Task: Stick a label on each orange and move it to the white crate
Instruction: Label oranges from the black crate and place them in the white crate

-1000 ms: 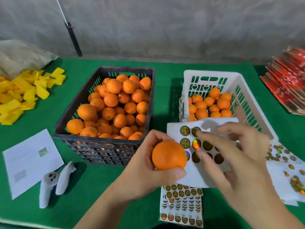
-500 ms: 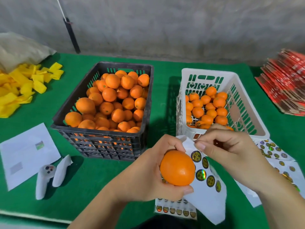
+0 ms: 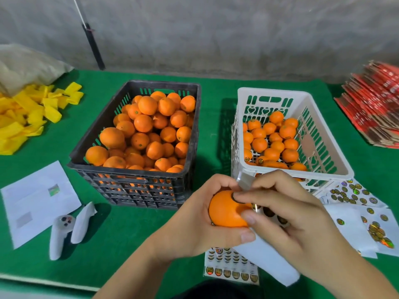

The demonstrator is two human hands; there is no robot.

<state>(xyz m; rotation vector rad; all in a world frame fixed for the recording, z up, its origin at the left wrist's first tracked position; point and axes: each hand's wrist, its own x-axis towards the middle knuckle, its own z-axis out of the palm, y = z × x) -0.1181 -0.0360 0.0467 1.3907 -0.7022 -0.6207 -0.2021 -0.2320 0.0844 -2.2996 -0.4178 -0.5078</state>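
My left hand (image 3: pixel 194 223) grips one orange (image 3: pixel 224 212) above the table's front edge, just in front of the white crate (image 3: pixel 332 134). A white label sheet (image 3: pixel 269 264) hangs under the orange, caught by my left thumb. My right hand (image 3: pixel 291 216) lies over the orange from the right. Its forefinger presses a round dark-rimmed label (image 3: pixel 234 196) onto the peel and its thumb touches the fruit lower down. The black crate (image 3: pixel 133 172) to the left is heaped with oranges. Several labelled oranges lie in the white crate.
More label sheets lie at the front (image 3: pixel 233 266) and right (image 3: pixel 367 223). A white controller (image 3: pixel 64 227) and a paper sheet (image 3: pixel 36 201) lie front left. Yellow strips (image 3: pixel 28 117) sit far left and a red stack (image 3: pixel 375 104) far right.
My right hand peeled a label off the sheet, carried it to the orange and now presses it on. The sheet dropped below the orange. The view has shifted slightly.
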